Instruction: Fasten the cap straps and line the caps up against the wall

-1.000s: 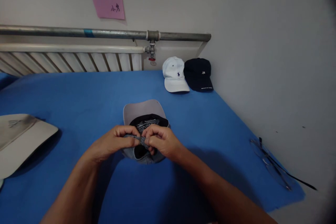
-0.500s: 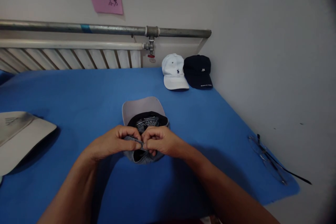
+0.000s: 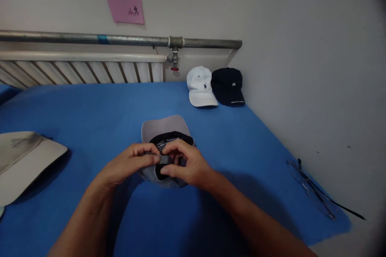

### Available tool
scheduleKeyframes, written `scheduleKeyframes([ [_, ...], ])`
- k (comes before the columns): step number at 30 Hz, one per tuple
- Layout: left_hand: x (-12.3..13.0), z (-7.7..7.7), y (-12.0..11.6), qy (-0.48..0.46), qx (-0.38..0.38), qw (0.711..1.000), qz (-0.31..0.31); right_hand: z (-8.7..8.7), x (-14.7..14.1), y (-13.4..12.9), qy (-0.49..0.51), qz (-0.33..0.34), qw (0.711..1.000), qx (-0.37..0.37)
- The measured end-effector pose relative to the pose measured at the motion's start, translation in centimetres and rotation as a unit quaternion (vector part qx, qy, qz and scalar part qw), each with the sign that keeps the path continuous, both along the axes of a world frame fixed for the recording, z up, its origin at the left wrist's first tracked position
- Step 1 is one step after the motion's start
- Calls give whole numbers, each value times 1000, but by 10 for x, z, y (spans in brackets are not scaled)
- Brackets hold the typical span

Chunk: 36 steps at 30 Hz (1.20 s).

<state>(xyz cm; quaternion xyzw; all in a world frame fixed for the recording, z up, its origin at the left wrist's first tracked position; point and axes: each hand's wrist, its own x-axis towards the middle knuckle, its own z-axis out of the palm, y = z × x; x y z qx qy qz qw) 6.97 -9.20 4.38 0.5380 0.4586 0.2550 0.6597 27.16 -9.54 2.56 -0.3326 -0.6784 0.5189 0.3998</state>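
Note:
A grey baseball cap (image 3: pixel 165 125) lies upside down on the blue surface, its brim pointing away from me and its dark inside showing. Across its back opening runs an adjuster strap (image 3: pixel 165 160) with a small metal buckle. My left hand (image 3: pixel 132 162) pinches the strap beside the buckle between thumb and forefinger. Around the strap's right part, my right hand (image 3: pixel 188 164) has its thumb and forefinger apart, the forefinger above and the thumb below. Its other fingers are partly hidden behind the strap.
A white cap (image 3: pixel 199 84) and a dark navy cap (image 3: pixel 227 86) sit side by side at the back. At the left edge lies a beige cap (image 3: pixel 33 160). Eyeglasses (image 3: pixel 313 188) rest by the right wall. A radiator (image 3: pixel 90 72) and pipe (image 3: pixel 135 41) line the back.
My right thumb and forefinger have spread from a pinch at the strap, baring the buckle. The left hand keeps its pinch. The whole view has shifted slightly down.

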Motion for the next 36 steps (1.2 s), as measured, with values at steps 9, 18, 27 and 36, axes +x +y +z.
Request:
scheduleKeyframes([
  [9, 0, -3, -1, -45, 19, 999, 3, -7, -3, -2, -52, -61, 979, 185],
  [18, 3, -2, 0, -4, 46, 999, -28, -11, -3, -3, -29, -65, 976, 207],
  [27, 6, -2, 0, -47, 6, 999, 6, -12, -4, -4, -36, -49, 978, 199],
  [36, -4, -1, 1, -47, 17, 998, 31, -13, -4, -3, -48, -67, 985, 152],
])
